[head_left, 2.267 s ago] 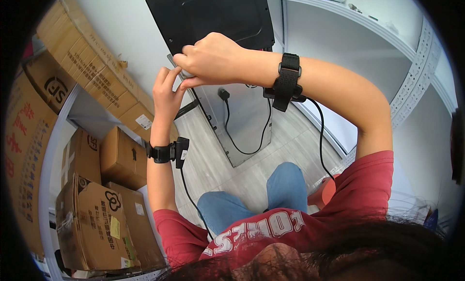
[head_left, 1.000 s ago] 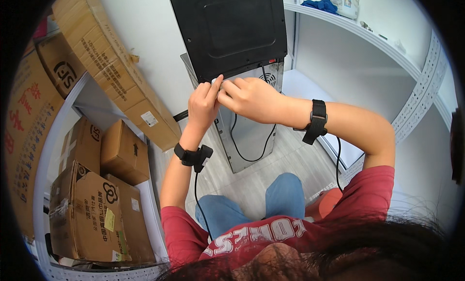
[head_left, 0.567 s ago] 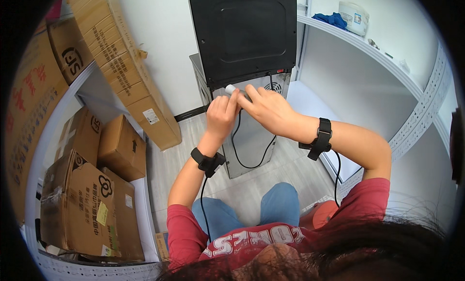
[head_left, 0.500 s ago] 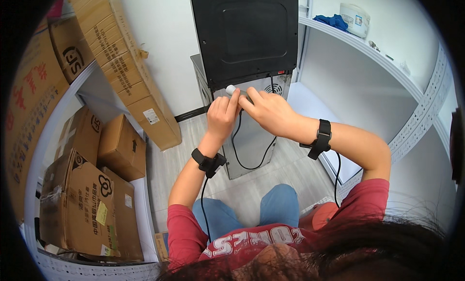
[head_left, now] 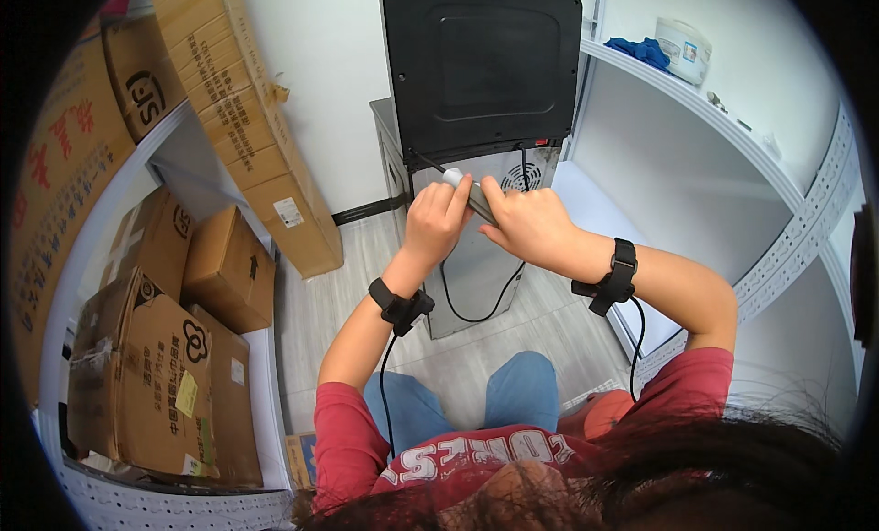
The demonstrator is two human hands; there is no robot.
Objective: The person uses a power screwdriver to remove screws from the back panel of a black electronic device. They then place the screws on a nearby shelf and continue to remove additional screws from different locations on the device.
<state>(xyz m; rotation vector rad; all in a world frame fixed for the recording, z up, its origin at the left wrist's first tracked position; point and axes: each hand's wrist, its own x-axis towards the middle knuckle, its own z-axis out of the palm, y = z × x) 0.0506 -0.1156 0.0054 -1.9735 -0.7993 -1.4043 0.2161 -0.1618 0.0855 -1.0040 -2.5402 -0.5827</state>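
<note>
- My L hand [head_left: 435, 222]: fingers curled, pinching stick nr its white end; thumb mostly hidden.
- My R hand [head_left: 538, 224]: thumb & fingers closed round grey end; far fingertips out of sight.
- Stick [head_left: 480, 201], qty 1: grey w/ white tip, tilted, btwn my hands, in front of cabinet; partly covered by my fingers, exact kind unclear.
- Line [head_left: 427, 161]: thin, dark, nr white tip; can't tell if cord or part of stick.
- Cabinet [head_left: 476, 288]: grey metal, partly behind my hands.
- Panel [head_left: 490, 69]: blk, above cabinet, top edge cut off.
- Cord [head_left: 474, 321]: blk loop, upper ends hidden.
- Vent [head_left: 520, 174]: round, lower edge behind R hand.
</note>
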